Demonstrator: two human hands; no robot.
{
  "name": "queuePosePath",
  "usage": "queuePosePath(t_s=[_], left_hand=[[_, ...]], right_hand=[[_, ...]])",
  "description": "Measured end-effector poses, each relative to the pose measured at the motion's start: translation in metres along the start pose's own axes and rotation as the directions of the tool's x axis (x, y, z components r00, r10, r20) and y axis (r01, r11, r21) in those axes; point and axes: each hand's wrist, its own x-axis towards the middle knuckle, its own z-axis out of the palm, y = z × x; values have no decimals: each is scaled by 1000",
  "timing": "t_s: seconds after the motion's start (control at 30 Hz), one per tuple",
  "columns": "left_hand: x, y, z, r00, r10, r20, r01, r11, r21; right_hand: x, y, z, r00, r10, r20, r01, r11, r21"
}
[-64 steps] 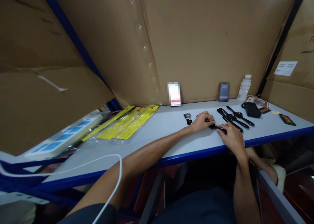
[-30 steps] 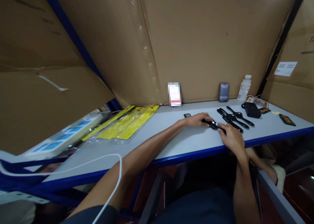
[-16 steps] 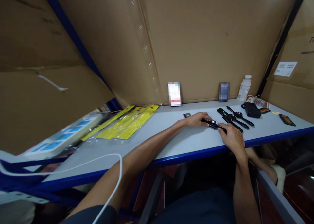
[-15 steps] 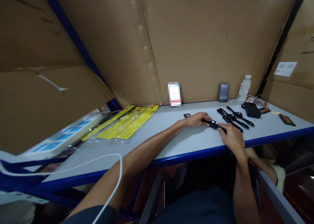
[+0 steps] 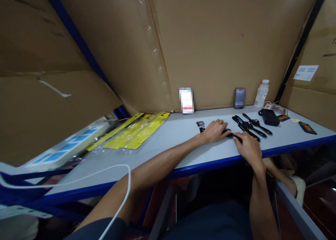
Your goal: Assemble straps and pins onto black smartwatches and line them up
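A black spokeshave (image 5: 230,135) lies low over the table between my hands. My right hand (image 5: 248,145) is closed around its right handle, thumb along the top. My left hand (image 5: 215,130) is curled over its left part and middle, thumb and fingertips on the body; the left handle is hidden beneath this hand. Just left of my left hand lie a flat grey metal blade (image 5: 200,123) and a small black piece (image 5: 202,130), partly covered by the hand. Several more black spokeshaves (image 5: 249,128) are grouped beyond my right hand.
Yellow packages (image 5: 139,131) and a white box with blue panels (image 5: 68,145) lie to the left. Two phones, one bright (image 5: 186,100), one dark (image 5: 239,98), lean on the cardboard. A bottle (image 5: 261,94) and black case (image 5: 269,117) stand right. A white cable (image 5: 105,168) crosses my left arm.
My left hand has shifted slightly down and over the spokeshave's middle, covering more of it. The small black piece beside the blade now shows. My right hand has stayed in place.
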Motion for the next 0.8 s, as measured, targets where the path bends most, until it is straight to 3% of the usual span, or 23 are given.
queuePosePath(t_s=[0.17,0.33,0.5,0.67,0.8], left_hand=[[1,15,-4,998,-42,47,39,996,77],[0,20,-2,999,-20,37,17,997,71],[-2,13,3,998,59,-8,-59,997,-54],[0,5,9,998,32,-58,-44,974,-221],[0,3,12,993,72,-90,-90,972,-216]], right_hand=[[-2,-4,-3,997,-40,60,39,999,13],[-6,-25,-6,992,81,94,-74,994,-78],[-5,-32,-5,986,126,106,-112,986,-126],[-5,-29,-5,990,110,94,-99,989,-113],[-5,-28,-4,991,103,91,-92,989,-114]])
